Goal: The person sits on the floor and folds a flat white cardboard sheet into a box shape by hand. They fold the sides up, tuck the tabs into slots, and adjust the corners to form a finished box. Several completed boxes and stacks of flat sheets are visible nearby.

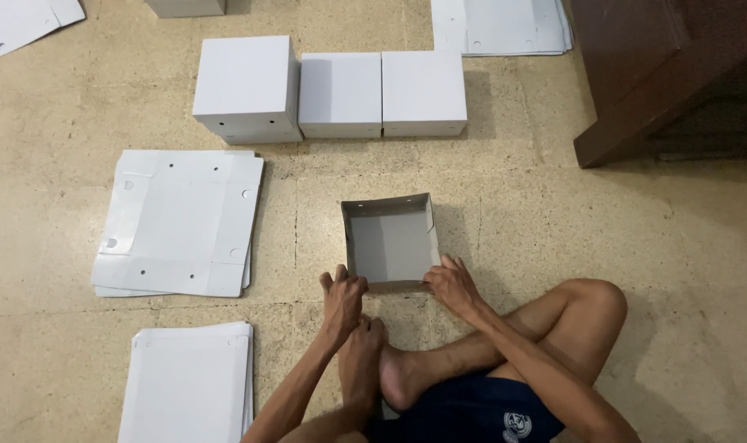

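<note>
Both hands pinch the near corners of the open box (390, 240) mid-floor: left hand (341, 297), right hand (451, 283). Flat sheets (179, 221) lie left, three boxes (341, 92) beyond, bare floor (554, 221) right.

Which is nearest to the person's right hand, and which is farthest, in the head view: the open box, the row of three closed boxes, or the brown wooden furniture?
From the right hand:
1. Open box, touching the hand, straight ahead.
2. Brown wooden furniture, up and to the right.
3. Row of three closed boxes, ahead on the floor, close to the furniture's distance, so ranks 2 and 3 are uncertain.
</note>
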